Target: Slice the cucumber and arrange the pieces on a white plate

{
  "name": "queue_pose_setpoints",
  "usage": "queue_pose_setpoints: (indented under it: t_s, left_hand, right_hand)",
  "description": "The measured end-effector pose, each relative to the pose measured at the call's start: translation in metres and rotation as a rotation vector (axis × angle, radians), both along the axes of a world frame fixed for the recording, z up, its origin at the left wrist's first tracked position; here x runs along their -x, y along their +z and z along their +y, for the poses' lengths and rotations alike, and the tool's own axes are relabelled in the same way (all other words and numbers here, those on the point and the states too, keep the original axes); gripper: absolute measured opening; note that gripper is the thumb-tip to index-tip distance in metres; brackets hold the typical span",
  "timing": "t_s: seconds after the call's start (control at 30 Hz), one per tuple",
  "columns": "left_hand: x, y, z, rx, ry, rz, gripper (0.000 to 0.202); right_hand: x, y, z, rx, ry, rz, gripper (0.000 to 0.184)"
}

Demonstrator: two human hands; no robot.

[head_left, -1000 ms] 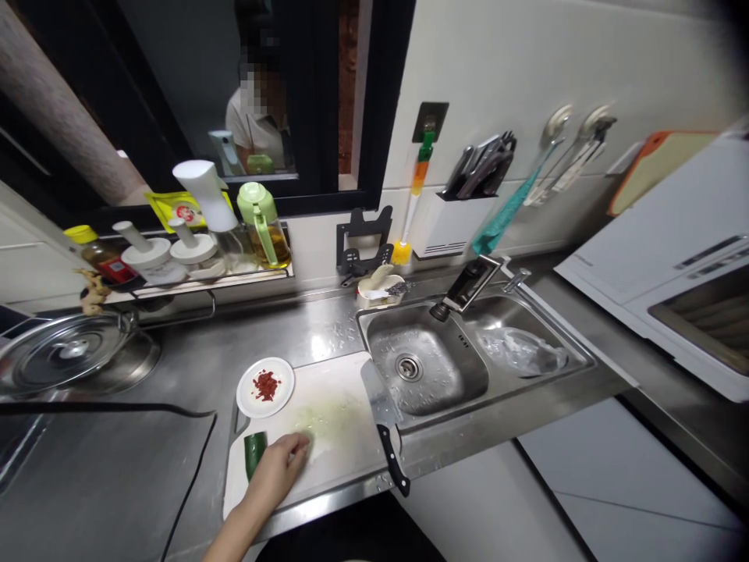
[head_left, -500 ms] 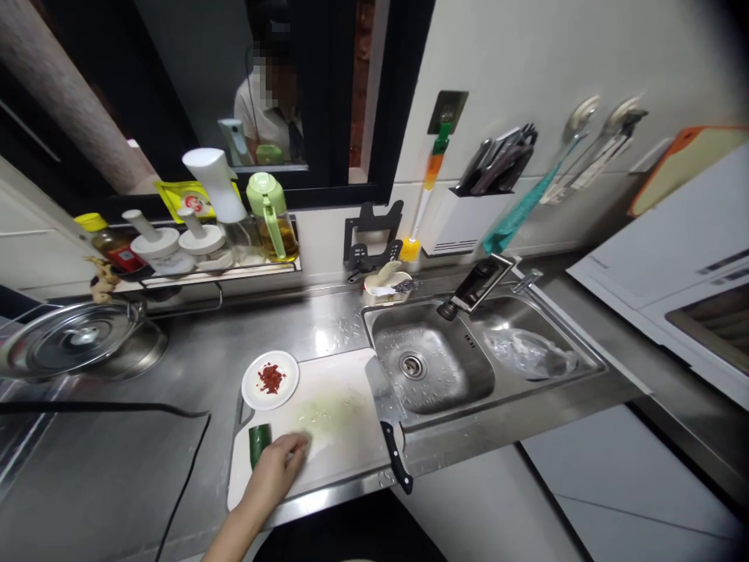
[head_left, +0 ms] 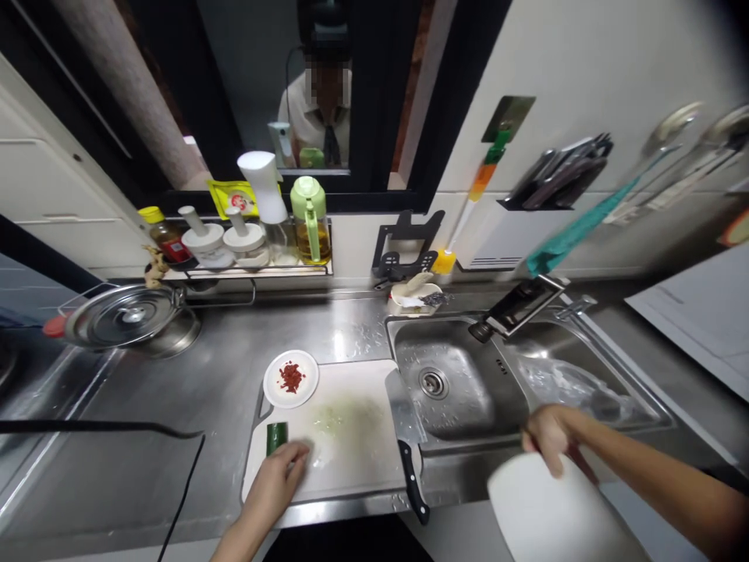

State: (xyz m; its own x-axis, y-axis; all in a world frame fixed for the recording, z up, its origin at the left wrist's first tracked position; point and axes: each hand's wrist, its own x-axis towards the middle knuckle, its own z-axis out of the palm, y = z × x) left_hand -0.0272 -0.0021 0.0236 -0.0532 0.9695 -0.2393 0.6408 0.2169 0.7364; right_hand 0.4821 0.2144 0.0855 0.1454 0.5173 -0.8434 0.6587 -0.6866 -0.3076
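My left hand rests on the white cutting board, fingers curled, touching a green cucumber piece. My right hand is at the lower right, gripping the rim of a large white bowl held in front of the counter edge. A cleaver with a black handle lies across the board's right edge. A small white plate with chopped red chilli sits at the board's far left corner. Pale green cucumber residue smears the board's middle.
A steel sink with a black faucet lies to the right, a clear plastic bag in its right basin. A rack of condiment bottles stands at the back. A lidded pot sits left. A knife block hangs on the wall.
My right hand has come into view at the lower right holding a white bowl. The view has swung left. My left hand stays by the cucumber piece.
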Motion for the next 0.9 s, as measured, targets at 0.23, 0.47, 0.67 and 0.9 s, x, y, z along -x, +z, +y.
queue_pose_setpoints:
  t_s: [0.23,0.47,0.67,0.9]
  left_hand:
    - [0.008,-0.009,-0.011,0.015,0.097,0.019,0.026]
    - [0.009,-0.007,-0.018,0.001,0.197,0.044,0.024]
    - [0.005,-0.012,-0.018,-0.006,0.215,0.031,0.025]
    - [-0.001,-0.013,-0.015,-0.007,0.240,0.016,0.024]
  right_hand:
    - [0.111,-0.019,0.084,0.393,0.060,0.333,0.035]
    - [0.215,-0.088,0.086,0.103,-0.140,0.789,0.053]
    - [0.268,-0.113,0.089,-0.006,-0.284,0.832,0.052]
    - [0.288,-0.123,0.094,-0.038,-0.370,0.800,0.049]
